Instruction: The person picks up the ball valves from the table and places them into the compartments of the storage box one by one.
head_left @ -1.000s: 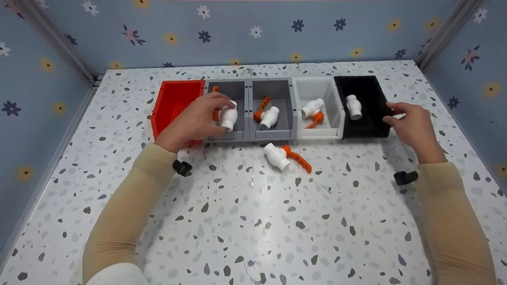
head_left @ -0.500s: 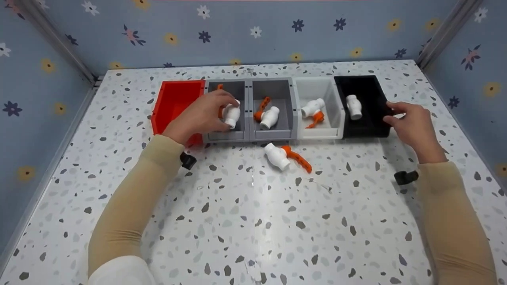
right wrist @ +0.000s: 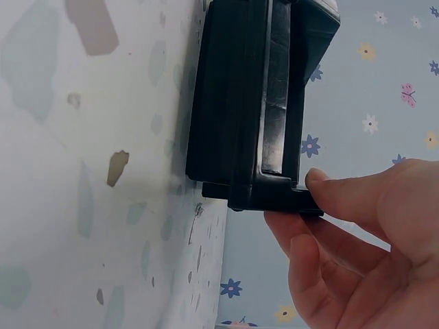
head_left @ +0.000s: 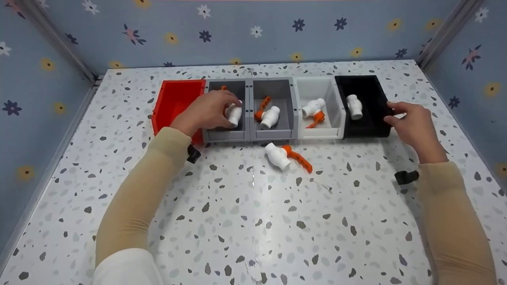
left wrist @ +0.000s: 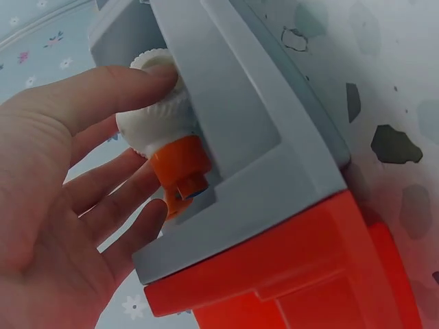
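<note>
My left hand (head_left: 212, 110) reaches into the left grey bin (head_left: 229, 136) and grips a white ball valve (head_left: 235, 116) with an orange handle, its thumb on one end in the left wrist view. That handle (left wrist: 180, 163) is partly hidden by my fingers and the bin wall. Thumb and fingers of my right hand (head_left: 414, 123) pinch the right side edge of the black bin (head_left: 374, 99), also seen in the right wrist view. Inside that bin lies another white valve (head_left: 354, 107); no orange handle shows on it.
The red bin (head_left: 180, 93) stands at the row's left end. Valves with orange handles lie in the second grey bin (head_left: 274, 135) and the white bin (head_left: 319, 134). Another ball valve (head_left: 278, 156) lies on the speckled table (head_left: 253, 221) before the row. Patterned walls (head_left: 273, 39) enclose the table.
My left hand has moved slightly right and deeper into the left grey bin with the ball valve. My right hand has stayed on the black bin's edge.
</note>
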